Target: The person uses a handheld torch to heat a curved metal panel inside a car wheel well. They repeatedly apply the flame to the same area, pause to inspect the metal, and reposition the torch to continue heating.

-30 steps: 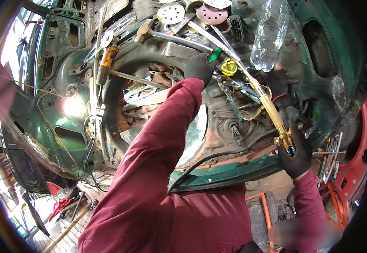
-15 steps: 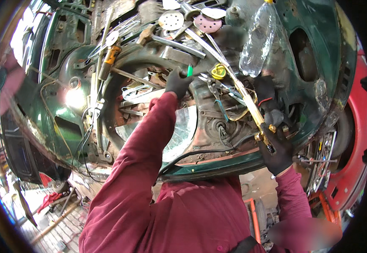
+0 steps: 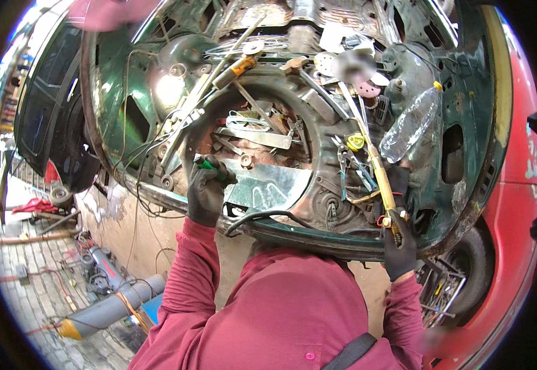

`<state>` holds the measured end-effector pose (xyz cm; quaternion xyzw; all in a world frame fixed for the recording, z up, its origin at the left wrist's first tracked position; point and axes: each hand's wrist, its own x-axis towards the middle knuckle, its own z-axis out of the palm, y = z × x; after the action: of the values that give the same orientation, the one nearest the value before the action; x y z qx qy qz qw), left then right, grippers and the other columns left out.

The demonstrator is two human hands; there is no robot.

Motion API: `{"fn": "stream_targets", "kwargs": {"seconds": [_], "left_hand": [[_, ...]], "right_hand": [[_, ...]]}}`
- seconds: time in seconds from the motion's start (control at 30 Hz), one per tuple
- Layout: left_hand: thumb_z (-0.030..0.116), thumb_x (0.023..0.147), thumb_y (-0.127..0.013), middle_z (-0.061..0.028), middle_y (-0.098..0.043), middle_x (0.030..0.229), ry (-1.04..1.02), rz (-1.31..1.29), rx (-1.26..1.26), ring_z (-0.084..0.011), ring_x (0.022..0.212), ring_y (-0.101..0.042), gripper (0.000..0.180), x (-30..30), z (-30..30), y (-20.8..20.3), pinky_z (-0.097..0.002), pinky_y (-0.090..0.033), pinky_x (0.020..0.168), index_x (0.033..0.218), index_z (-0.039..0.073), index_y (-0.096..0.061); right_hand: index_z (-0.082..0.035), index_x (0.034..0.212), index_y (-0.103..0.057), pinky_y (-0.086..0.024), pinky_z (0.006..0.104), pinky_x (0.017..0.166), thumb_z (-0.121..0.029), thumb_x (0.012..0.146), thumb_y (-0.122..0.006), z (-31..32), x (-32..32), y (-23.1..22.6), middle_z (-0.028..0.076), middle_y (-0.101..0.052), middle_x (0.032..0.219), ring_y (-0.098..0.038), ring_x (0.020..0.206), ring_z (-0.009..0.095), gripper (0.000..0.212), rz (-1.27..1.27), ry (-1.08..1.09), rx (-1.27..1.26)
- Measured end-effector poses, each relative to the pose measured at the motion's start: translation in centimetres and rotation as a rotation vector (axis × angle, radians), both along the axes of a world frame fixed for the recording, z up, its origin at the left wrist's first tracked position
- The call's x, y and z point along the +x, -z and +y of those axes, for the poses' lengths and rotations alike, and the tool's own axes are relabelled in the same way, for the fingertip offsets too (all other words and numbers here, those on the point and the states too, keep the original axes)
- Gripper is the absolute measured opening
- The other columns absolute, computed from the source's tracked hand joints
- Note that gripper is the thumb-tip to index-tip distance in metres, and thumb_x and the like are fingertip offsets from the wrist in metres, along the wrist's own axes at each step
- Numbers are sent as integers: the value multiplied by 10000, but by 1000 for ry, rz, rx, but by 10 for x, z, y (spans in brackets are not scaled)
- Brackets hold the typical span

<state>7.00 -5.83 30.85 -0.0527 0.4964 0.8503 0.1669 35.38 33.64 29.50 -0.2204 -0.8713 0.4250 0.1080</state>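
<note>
My left hand (image 3: 203, 196), in a black glove, is closed around a small dark object with a green end (image 3: 205, 163); its kind is not clear. It is held above the near left edge of the round well in the green car body. My gloved right hand (image 3: 399, 251) grips the valve end of a long brass gas torch (image 3: 382, 176) near the front edge. The torch's tube points away from me, over the tools. Beside it lie a yellow tape measure (image 3: 355, 142) and pliers (image 3: 342, 154).
A hammer (image 3: 314, 83) and an orange-handled tool (image 3: 234, 72) lie beyond the well. A clear plastic bottle (image 3: 409, 126) rests at the right. Inside the well are metal scraps and a glass-like sheet (image 3: 268, 185). A grey gas cylinder (image 3: 111, 307) lies on the floor at left.
My left hand has drawn back toward me and left with the green-ended object, from the far side of the well to its near edge. The view has shifted; my right hand still holds the torch.
</note>
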Motion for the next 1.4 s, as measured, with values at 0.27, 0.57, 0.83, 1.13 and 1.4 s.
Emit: {"fn": "stream_targets", "kwargs": {"seconds": [0.27,0.57,0.83,1.13,1.4], "left_hand": [[302,1141,-553,-68,-607,971,-24,-88,-160,-183,751,-606,287,62,9,-10,-315,-524,674,1254,41,-587],[280,1143,-607,-36,-629,922,-40,-171,-93,-177,760,-644,179,88,15,-1,-342,-537,685,1215,116,-598],[380,1192,-448,-41,-585,910,-11,-174,-50,-176,771,-596,327,84,12,-14,-331,-526,734,1224,94,-606],[548,1141,-498,-9,-514,734,-30,-293,158,-218,686,-548,477,70,19,-26,-433,-541,763,996,116,-638],[597,1123,-498,12,-473,685,16,-268,331,-203,637,-496,525,57,-9,-1,-438,-532,764,919,139,-654]], "right_hand": [[-62,1194,-750,-550,413,937,-85,825,-911,-7,-9,-81,150,-708,1097,-703,1016,335,404,-78,-205,-103],[-107,1217,-774,-601,435,764,-121,746,-985,-54,-7,-116,228,-722,1098,-764,915,367,516,124,-397,76],[-45,1306,-749,-586,437,838,-100,825,-929,-65,13,-125,188,-790,1073,-757,946,363,517,120,-433,43],[-57,1319,-749,-574,431,930,-164,892,-898,-68,20,-131,186,-784,1179,-741,1058,369,465,42,-481,-129],[-47,1312,-761,-566,404,934,-250,948,-856,-72,14,-136,196,-779,1135,-753,1019,332,428,-49,-482,-274]]}}
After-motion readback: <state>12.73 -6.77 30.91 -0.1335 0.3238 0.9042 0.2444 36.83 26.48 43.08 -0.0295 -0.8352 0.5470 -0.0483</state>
